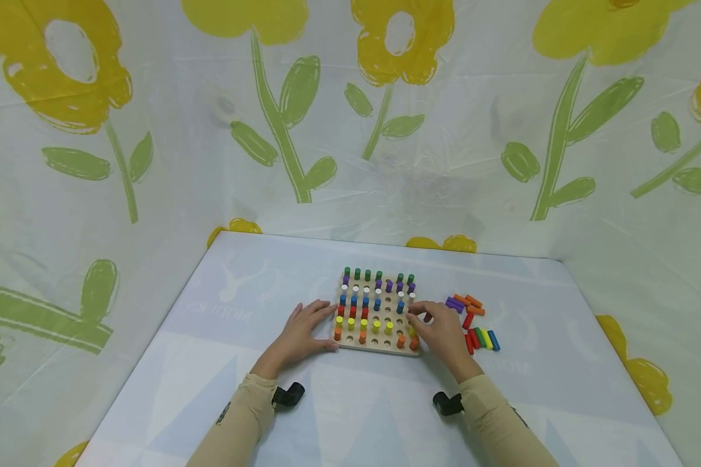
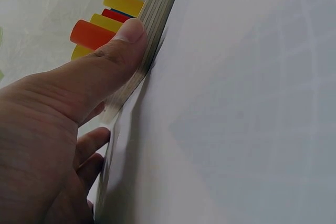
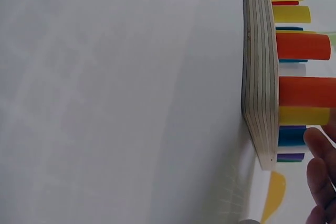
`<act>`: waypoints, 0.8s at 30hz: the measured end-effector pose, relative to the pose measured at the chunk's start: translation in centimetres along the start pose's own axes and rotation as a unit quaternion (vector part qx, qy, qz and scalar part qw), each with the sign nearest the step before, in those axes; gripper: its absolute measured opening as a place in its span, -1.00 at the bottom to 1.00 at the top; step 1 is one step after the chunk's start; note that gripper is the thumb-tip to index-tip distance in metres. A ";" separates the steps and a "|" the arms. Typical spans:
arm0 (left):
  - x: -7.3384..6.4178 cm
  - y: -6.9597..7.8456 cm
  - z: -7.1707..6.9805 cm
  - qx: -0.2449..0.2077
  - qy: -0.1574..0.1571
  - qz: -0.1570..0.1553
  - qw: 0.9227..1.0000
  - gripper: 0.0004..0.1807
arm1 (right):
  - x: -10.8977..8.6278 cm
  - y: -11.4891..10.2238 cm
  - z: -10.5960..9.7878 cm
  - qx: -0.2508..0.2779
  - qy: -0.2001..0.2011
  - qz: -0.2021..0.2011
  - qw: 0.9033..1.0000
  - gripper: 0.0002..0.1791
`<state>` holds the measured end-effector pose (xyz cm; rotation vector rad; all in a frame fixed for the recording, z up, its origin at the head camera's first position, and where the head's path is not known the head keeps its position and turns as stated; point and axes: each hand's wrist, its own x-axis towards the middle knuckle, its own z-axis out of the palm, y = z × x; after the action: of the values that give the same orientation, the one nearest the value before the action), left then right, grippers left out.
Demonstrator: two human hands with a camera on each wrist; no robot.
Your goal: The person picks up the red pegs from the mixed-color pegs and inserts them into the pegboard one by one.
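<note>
A wooden pegboard (image 1: 380, 347) lies on the table, with rows of coloured pegs upright in its holes. My left hand (image 1: 304, 331) is at its near left corner, thumb along the front edge and fairly straight fingers at the left side; the left wrist view shows the thumb (image 2: 118, 59) against the layered wood. At the board's right side is my right hand (image 1: 441, 327), thumb and index tips close together over the edge. In the right wrist view, fingertips (image 3: 317, 142) are right at the end of a blue peg (image 3: 291, 136). I cannot tell whether they pinch it.
Right of the board lie loose pegs: purple pegs (image 1: 454, 303), orange pegs (image 1: 474, 301), red pegs (image 1: 472, 338), a green peg (image 1: 480, 337), a yellow peg (image 1: 494, 340) and a blue peg (image 1: 494, 340). The white table (image 1: 350, 415) ends against a flower-printed curtain (image 1: 444, 149).
</note>
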<state>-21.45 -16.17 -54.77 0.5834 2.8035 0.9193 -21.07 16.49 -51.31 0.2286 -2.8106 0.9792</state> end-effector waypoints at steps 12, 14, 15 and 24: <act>0.0 -0.1 0.0 0.000 0.001 0.004 1.000 0.01 | -0.3 0.7 -0.3 -0.006 0.006 0.004 1.000 -0.73; 0.0 0.0 0.0 -0.001 0.000 0.004 1.000 0.01 | -0.3 0.8 -0.3 -0.006 0.005 0.008 1.000 -0.74; 0.0 0.0 0.0 -0.002 0.000 0.003 1.000 0.01 | -0.3 0.8 -0.4 -0.006 0.006 0.009 1.000 -0.74; 0.0 -0.1 0.1 0.001 0.002 0.000 1.000 0.02 | -0.6 1.2 -0.6 -0.001 0.007 0.010 1.000 -0.77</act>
<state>-21.47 -16.15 -54.88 0.5827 2.8082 0.9188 -20.69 17.84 -51.63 0.1919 -2.8064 0.9785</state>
